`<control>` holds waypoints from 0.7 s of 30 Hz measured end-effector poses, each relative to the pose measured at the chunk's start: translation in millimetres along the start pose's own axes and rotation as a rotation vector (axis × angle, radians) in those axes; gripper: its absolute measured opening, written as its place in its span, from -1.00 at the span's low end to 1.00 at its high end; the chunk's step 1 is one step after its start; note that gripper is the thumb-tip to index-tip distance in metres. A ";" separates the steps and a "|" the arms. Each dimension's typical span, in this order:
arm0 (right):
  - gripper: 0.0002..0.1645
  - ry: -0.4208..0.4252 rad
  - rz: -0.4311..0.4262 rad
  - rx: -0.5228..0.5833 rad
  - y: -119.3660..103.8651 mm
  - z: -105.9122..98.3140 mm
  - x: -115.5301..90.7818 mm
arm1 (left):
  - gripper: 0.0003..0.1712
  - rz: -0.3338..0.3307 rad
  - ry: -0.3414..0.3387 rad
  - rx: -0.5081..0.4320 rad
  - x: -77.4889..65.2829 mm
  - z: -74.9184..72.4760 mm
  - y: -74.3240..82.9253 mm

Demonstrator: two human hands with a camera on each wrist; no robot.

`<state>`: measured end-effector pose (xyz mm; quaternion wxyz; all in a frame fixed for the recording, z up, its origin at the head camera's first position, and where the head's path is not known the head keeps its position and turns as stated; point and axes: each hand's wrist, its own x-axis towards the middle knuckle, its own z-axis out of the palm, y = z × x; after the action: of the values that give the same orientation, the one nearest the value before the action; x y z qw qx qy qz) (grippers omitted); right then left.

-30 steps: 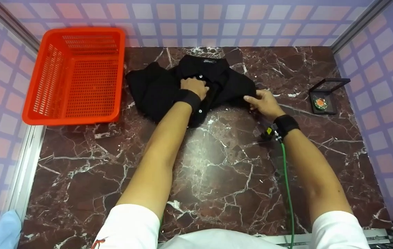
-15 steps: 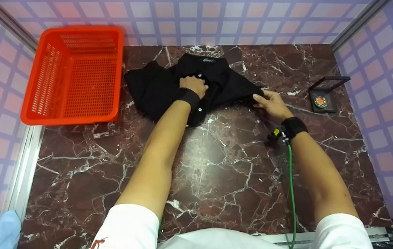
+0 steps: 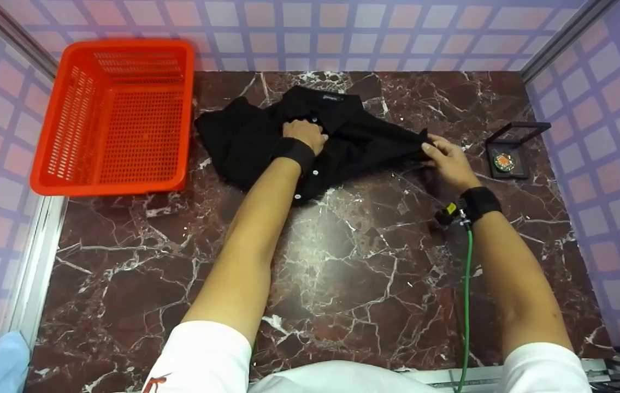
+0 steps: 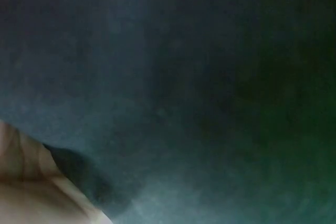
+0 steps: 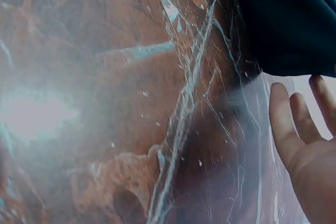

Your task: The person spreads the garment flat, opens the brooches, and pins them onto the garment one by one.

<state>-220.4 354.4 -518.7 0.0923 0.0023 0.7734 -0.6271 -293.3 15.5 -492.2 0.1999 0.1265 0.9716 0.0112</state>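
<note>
Closest in are the person's white sleeves [image 3: 203, 355] and a green cable [image 3: 467, 295], which runs up to the black band [image 3: 482, 203] on the right wrist. Beyond them spreads the dark red, white-veined tabletop [image 3: 342, 305].

The right hand [image 3: 454, 166] pinches the end of one arm of a black shirt [image 3: 244, 142] between thumb and fingers; the right wrist view shows the cloth's edge at the fingertips. Since the earlier frames this hand has moved out to the right, taking the cloth along, so that arm of the shirt now stretches longer and straighter and the hand is nearer the small black case [image 3: 513, 176].

The left hand [image 3: 304, 135] rests on the shirt's front just below the collar, where it was before. Its fingertips are hidden, so I cannot tell whether they grip the cloth. The shirt lies at the middle of the table's far half, its other side bunched near the red basket [image 3: 107, 190]. Two white buttons show below the left wrist, the lower one plainer than before. The case stands with its lid raised, a round disc [image 3: 503, 162] in its base. A checked wall [image 3: 370, 33] rises behind.
</note>
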 end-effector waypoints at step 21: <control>-0.73 -0.168 0.109 0.461 2.5 3.8 -4.3 | -0.39 0.013 0.032 -0.008 -7.7 1.1 3.6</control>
<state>-215.4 351.8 -521.3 0.1872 0.0126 0.5983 -0.7790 -285.2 17.1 -490.1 0.1845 0.1319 0.9738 0.0184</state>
